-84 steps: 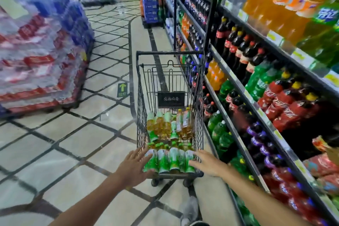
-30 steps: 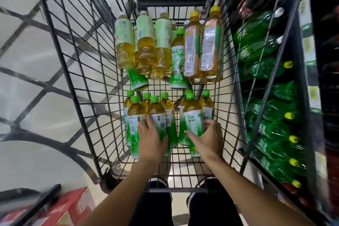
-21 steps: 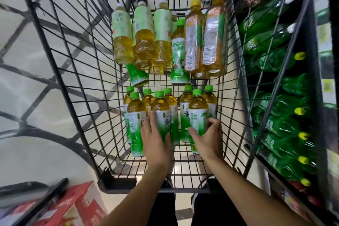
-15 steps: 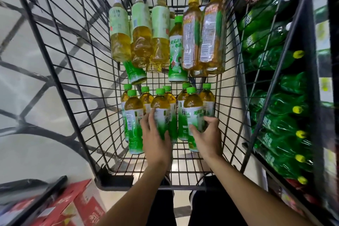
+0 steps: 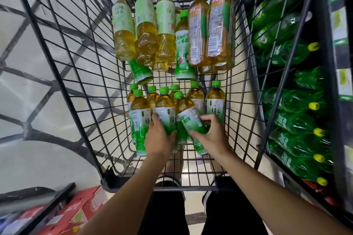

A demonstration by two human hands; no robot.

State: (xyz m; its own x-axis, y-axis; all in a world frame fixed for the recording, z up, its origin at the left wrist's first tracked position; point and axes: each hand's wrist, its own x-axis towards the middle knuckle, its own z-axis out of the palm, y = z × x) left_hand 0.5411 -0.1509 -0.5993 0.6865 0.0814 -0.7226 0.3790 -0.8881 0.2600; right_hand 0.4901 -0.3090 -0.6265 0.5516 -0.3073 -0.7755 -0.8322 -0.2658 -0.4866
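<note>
Reaching into a black wire shopping cart (image 5: 80, 89), a person closed the left hand (image 5: 159, 139) around an upright green-capped plastic bottle of amber tea (image 5: 165, 108), fingers curled over its green-and-white label. The right hand (image 5: 213, 135) was clamped on a second green-capped tea bottle (image 5: 188, 112), thumb on one side and fingers on the other. That bottle leaned with its cap tipped to the left, while those beside it stood straight.

Both held bottles sat within a cluster of matching green-capped bottles (image 5: 139, 112) packed close together at the near end of the cart floor. At the far end, three white-capped bottles with pale green labels (image 5: 145, 25) leaned against the cart's end wall. Just beside them were a single green-capped bottle with a white-and-green label (image 5: 183, 44) and two taller yellow-capped bottles of amber drink (image 5: 210, 25).

Beyond the cart's right wall, store shelves held rows of large green plastic bottles with yellow caps (image 5: 298, 101). Red cardboard cartons (image 5: 76, 213) lay at the lower left, on a pale tiled floor (image 5: 28, 63).
</note>
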